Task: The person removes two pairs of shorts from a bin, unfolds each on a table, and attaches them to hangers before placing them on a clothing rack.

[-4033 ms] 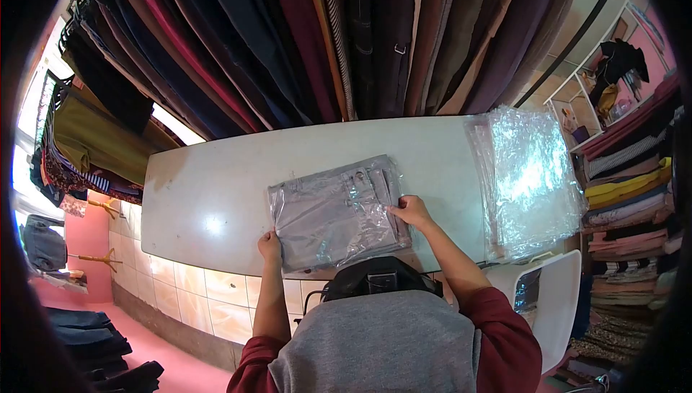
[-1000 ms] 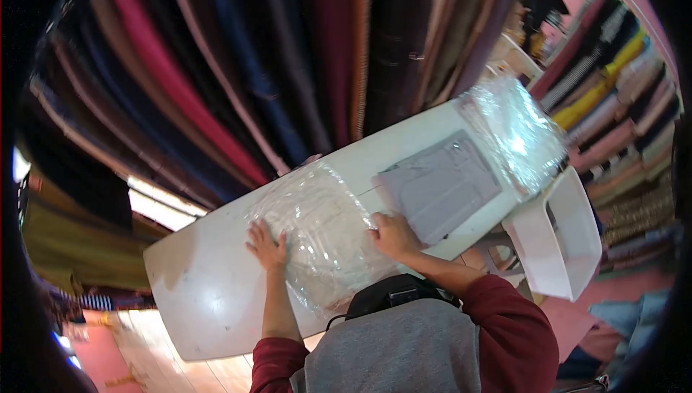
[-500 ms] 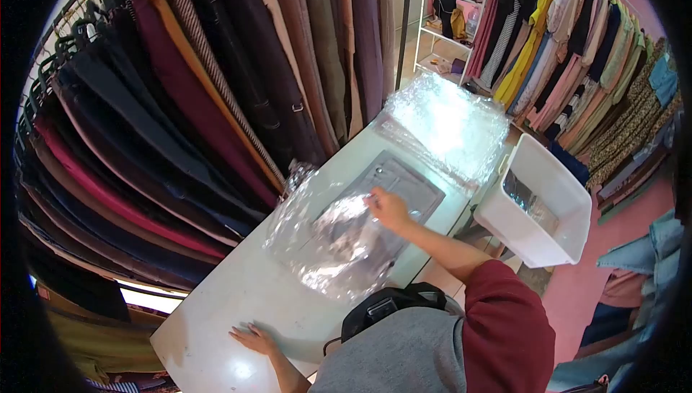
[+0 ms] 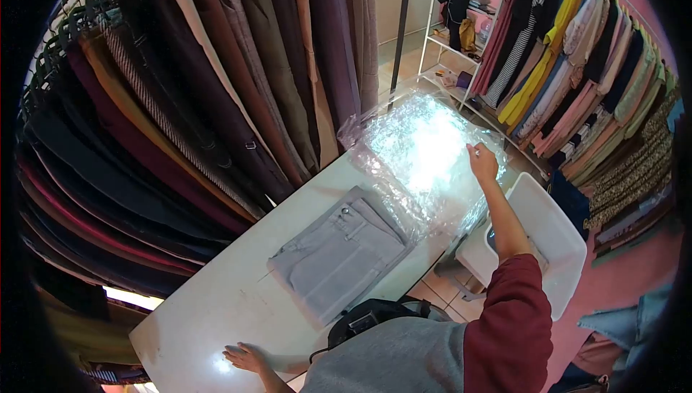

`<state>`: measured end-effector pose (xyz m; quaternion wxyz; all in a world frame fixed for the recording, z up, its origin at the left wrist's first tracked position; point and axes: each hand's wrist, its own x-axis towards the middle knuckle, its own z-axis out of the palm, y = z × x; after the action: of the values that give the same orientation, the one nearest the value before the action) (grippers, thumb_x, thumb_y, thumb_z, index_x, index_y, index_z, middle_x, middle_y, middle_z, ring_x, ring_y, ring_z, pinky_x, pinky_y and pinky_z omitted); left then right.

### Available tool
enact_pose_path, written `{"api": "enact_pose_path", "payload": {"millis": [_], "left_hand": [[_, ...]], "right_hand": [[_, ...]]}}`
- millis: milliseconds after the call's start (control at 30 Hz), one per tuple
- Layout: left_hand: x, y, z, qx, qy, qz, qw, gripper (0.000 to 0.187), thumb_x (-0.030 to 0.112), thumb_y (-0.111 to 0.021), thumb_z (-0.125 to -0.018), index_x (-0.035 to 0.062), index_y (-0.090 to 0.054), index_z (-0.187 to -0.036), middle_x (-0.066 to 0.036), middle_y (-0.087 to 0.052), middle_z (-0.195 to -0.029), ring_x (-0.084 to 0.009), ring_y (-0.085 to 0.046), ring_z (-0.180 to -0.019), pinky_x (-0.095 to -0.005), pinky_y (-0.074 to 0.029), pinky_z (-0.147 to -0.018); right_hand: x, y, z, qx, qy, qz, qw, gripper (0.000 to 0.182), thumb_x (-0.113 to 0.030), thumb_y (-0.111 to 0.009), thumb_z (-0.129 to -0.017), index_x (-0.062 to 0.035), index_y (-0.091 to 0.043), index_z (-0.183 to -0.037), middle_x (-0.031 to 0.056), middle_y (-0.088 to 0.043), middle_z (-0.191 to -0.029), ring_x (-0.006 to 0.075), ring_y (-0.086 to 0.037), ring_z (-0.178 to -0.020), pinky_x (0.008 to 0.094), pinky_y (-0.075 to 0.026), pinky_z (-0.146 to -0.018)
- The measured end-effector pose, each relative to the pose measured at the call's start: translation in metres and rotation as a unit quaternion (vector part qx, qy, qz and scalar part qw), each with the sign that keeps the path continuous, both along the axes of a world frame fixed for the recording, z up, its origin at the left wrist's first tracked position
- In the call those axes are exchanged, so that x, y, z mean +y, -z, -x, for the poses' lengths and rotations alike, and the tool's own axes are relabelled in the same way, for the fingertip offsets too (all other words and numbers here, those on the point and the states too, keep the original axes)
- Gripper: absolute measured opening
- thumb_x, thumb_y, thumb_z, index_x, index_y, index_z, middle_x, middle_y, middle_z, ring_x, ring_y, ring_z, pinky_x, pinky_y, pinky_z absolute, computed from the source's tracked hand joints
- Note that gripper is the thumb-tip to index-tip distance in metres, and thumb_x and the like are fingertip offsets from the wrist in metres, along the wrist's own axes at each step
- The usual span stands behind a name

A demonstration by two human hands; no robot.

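Folded grey trousers (image 4: 339, 259), with a button at the waistband, lie flat on the white table (image 4: 209, 303). Beyond them a heap of clear plastic bags (image 4: 393, 137) shines brightly under the light. At the heap's right side my right hand (image 4: 483, 161) is closed, pinching the edge of a clear plastic bag. Glare hides where one bag ends and another begins. My left hand (image 4: 245, 357) rests on the table near its front left, palm down with fingers stretched out.
A white plastic bin (image 4: 569, 249) stands by the table's right side, partly behind my right forearm. Dense racks of hanging trousers (image 4: 216, 104) line the left side. More hanging clothes (image 4: 577, 54) and a white shelf (image 4: 443, 43) are at the back right.
The clear plastic that covered the grey trousers has moved onto the heap at the far end with my right hand. The trousers are uncovered now. My left hand stays on the table.
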<state>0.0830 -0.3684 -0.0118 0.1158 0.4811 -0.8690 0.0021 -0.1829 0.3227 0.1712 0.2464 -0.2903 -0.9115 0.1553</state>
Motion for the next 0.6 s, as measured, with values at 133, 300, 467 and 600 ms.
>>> {"api": "enact_pose_path", "payload": {"millis": [133,300,467,600], "left_hand": [[0.026,0.009,-0.007,0.001,0.012,-0.004,1.000,0.057,0.045,-0.026,-0.087,0.0063,-0.027,-0.129,-0.016,-0.023,-0.134,-0.0312,-0.021,-0.123,-0.0458,-0.019,-0.098],[0.057,-0.002,-0.015,-0.032,0.021,-0.037,0.999,0.057,0.044,-0.027,-0.087,0.0087,-0.022,-0.131,-0.016,-0.018,-0.136,-0.0312,-0.018,-0.125,-0.0480,-0.018,-0.098],[0.069,-0.006,-0.013,-0.047,-0.007,-0.074,0.996,0.058,0.045,-0.027,-0.086,0.0090,-0.022,-0.131,-0.016,-0.016,-0.136,-0.0327,-0.016,-0.125,-0.0487,-0.017,-0.098],[0.083,-0.023,0.015,-0.084,-0.099,-0.137,0.982,0.062,0.044,-0.035,-0.084,0.0052,-0.022,-0.130,-0.019,-0.016,-0.135,-0.0356,-0.016,-0.124,-0.0473,-0.017,-0.098]], "right_hand": [[0.045,0.012,0.026,-0.020,-0.010,-0.027,0.999,0.034,-0.042,-0.052,-0.077,-0.0078,-0.057,-0.079,0.0187,-0.059,-0.073,0.0352,-0.057,-0.072,0.0418,-0.044,-0.062],[0.083,0.032,0.055,-0.073,-0.009,-0.055,0.996,0.038,-0.045,-0.049,-0.077,-0.0071,-0.055,-0.081,0.0182,-0.059,-0.076,0.0357,-0.056,-0.073,0.0436,-0.043,-0.063],[0.102,0.051,0.075,-0.135,-0.028,-0.076,0.987,0.048,-0.050,-0.047,-0.077,-0.0048,-0.054,-0.091,0.0185,-0.059,-0.083,0.0365,-0.056,-0.079,0.0445,-0.043,-0.066],[0.106,0.064,0.085,-0.167,-0.044,-0.091,0.981,0.049,-0.052,-0.047,-0.076,-0.0049,-0.054,-0.089,0.0144,-0.059,-0.083,0.0320,-0.056,-0.079,0.0438,-0.043,-0.068]]}}
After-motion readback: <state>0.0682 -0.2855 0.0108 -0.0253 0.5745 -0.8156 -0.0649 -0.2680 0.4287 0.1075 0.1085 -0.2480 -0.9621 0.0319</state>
